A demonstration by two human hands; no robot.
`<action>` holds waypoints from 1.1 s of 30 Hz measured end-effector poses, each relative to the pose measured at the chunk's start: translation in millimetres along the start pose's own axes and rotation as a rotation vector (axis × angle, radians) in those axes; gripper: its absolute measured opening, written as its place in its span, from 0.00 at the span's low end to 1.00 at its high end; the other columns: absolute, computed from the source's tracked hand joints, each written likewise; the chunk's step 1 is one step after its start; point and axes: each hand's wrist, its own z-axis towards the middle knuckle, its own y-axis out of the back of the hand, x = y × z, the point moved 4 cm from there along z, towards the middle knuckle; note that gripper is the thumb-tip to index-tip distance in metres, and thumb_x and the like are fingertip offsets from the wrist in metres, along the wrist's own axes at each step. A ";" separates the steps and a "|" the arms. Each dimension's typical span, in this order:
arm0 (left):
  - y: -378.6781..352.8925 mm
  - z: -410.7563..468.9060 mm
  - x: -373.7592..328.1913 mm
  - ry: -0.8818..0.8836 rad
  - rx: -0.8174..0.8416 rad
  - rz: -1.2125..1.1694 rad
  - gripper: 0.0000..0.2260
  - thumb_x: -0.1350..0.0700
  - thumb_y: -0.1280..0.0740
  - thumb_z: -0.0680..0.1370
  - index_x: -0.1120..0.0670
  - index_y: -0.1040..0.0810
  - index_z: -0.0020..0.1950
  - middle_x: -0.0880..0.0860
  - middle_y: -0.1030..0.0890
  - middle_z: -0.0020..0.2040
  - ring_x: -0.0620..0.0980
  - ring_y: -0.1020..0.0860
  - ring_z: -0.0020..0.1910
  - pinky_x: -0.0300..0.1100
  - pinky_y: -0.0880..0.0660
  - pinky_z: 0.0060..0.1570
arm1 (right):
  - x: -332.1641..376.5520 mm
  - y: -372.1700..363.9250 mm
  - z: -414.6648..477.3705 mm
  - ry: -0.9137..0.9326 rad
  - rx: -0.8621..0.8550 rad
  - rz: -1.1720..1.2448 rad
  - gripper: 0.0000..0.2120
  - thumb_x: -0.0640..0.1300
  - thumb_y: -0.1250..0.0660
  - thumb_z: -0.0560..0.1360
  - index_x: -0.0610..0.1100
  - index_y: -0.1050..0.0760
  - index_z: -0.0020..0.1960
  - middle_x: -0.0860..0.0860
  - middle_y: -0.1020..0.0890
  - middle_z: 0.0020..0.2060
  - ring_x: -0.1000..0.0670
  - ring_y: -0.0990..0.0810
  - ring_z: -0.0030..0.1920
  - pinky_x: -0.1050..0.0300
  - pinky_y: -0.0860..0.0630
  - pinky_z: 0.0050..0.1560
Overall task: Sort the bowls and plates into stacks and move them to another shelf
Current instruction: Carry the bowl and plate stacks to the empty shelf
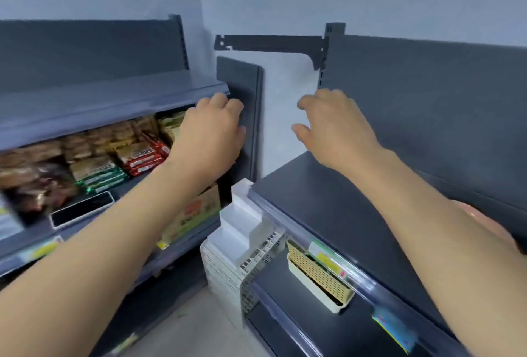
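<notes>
Landmark: upright grey panel (252,117) in the corner.

- Left hand (211,131): lay against the panel's front, fingers curled at its left edge. Could not tell whether they actually gripped it.
- Right hand (336,125): in the air to the right of the panel, fingers loosely bent and spread, thumb out, holding nothing.
- Pink dish (482,221): far right of the panel on the dark shelf (328,191), partly hidden by the right forearm. Blurred, so bowl or plate not determinable.
- Snack packs (139,157): left of the panel, in rows on a lower shelf level.
- Cardboard box (199,211): below the panel, contents unreadable.
- White crates (242,231): stacked below the panel, beside the box.
- Cream perforated basket (316,271): below and right of the panel, at the dark shelf's front edge. Inside was dark, contents not visible.
</notes>
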 end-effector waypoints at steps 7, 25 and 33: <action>80.6 -47.1 167.9 0.144 -0.102 0.333 0.12 0.60 0.35 0.76 0.63 0.24 0.57 0.62 0.22 0.51 0.65 0.25 0.49 0.55 0.29 0.45 | 192.5 0.4 82.5 0.307 -0.143 0.089 0.14 0.48 0.40 0.79 0.41 0.27 0.61 0.44 0.24 0.57 0.42 0.28 0.59 0.49 0.31 0.56; 179.1 -165.2 418.3 0.670 -0.029 0.856 0.09 0.63 0.30 0.70 0.63 0.22 0.48 0.62 0.21 0.43 0.64 0.22 0.41 0.53 0.25 0.38 | 507.6 -35.1 190.6 0.859 -0.187 0.414 0.17 0.51 0.41 0.80 0.42 0.28 0.63 0.45 0.24 0.60 0.43 0.27 0.60 0.51 0.30 0.57; 208.4 -199.2 469.2 0.917 -0.044 0.989 0.11 0.60 0.34 0.74 0.62 0.22 0.55 0.61 0.22 0.48 0.64 0.23 0.47 0.55 0.27 0.45 | 600.9 -48.7 218.7 1.044 -0.137 0.577 0.16 0.50 0.40 0.79 0.41 0.27 0.62 0.44 0.23 0.57 0.42 0.27 0.58 0.50 0.30 0.56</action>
